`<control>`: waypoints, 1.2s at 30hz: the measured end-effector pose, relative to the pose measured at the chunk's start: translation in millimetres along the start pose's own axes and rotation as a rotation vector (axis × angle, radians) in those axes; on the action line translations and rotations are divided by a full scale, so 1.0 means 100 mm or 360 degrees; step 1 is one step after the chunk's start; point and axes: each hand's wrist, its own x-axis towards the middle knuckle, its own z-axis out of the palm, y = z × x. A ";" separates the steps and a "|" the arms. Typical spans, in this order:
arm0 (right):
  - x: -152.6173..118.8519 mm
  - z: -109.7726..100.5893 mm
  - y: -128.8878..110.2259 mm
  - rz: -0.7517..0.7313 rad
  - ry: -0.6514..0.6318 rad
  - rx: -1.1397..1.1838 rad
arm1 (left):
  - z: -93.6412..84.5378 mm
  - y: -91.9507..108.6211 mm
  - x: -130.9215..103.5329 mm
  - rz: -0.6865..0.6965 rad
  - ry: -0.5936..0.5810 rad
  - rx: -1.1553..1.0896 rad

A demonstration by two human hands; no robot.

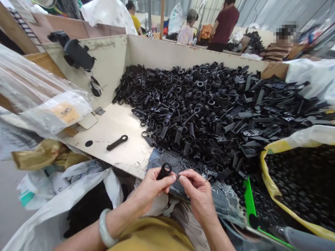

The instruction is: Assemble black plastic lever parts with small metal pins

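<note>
My left hand [150, 186] is closed round a black plastic part with a ring-shaped end [166, 169], the ring facing up. Close beside it, the fingertips of my right hand [200, 193] are pinched together at the part. A thin brownish rod-like piece [207, 180] sticks out past the right fingers; what lies between the fingertips is too small to make out. Just beyond my hands lie small metal pins [225, 188] and tiny dark bits [170, 158] on a dark blue sheet. One loose black ring-ended handle [117, 142] rests on the pale board to the left.
A large heap of black plastic parts [199, 101] fills the wooden bin [104, 52]. At right stand a yellow-edged sack [270, 184] of dark round pieces and a green strip [250, 198]. A white sack [52, 223] sits lower left. Several people are in the background.
</note>
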 end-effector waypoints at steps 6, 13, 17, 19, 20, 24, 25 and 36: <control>-0.02 0.00 0.00 -0.0053 -0.0021 -0.0043 | -0.03 -0.04 -0.01 -0.0008 -0.0003 -0.0008; 0.01 -0.26 0.00 -0.0725 -0.0245 -0.1581 | -0.15 -0.15 0.04 0.0256 0.0247 0.0338; 0.00 -0.29 0.06 -0.0861 -0.0362 -0.1878 | -0.21 -0.19 0.04 0.0299 0.0278 0.0535; -0.02 -0.30 0.08 -0.0846 -0.0314 -0.1752 | -0.21 -0.18 0.04 0.0295 0.0278 0.0532; -0.03 -0.31 0.08 -0.0834 -0.0271 -0.1680 | -0.21 -0.16 0.03 0.0285 0.0278 0.0520; -0.09 -0.37 0.08 -0.0781 -0.0137 -0.1565 | -0.23 -0.16 0.04 0.0212 0.0268 0.0501; -0.10 -0.37 0.08 -0.0780 -0.0127 -0.1571 | -0.24 -0.18 0.05 0.0198 0.0265 0.0506; -0.05 -0.25 0.10 -0.0672 -0.0142 -0.1579 | -0.11 -0.20 0.04 -0.0068 0.0188 0.0165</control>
